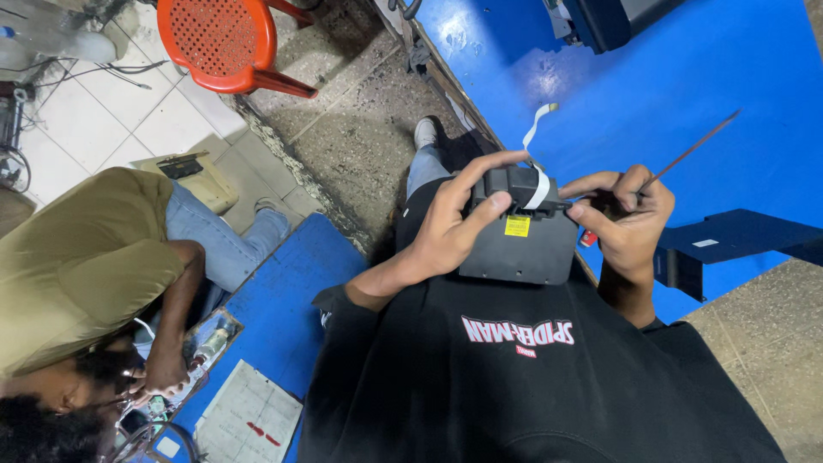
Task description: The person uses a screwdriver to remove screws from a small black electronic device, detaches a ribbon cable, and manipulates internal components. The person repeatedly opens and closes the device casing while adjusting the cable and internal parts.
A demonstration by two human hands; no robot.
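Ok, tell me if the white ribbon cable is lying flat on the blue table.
No, the white ribbon cable curls up from the dark grey part held in both hands.

Blue tabletop [686,77] ahead lies open; dark machine [600,17] blocks far edge, blue bracket [729,240] crowds right hand [630,219].

the module [519,244] is dark grey with a yellow sticker [517,225] and a white ribbon cable [538,184]. the counter [686,77] is bright blue; the chair [225,43] is red with a dotted seat.
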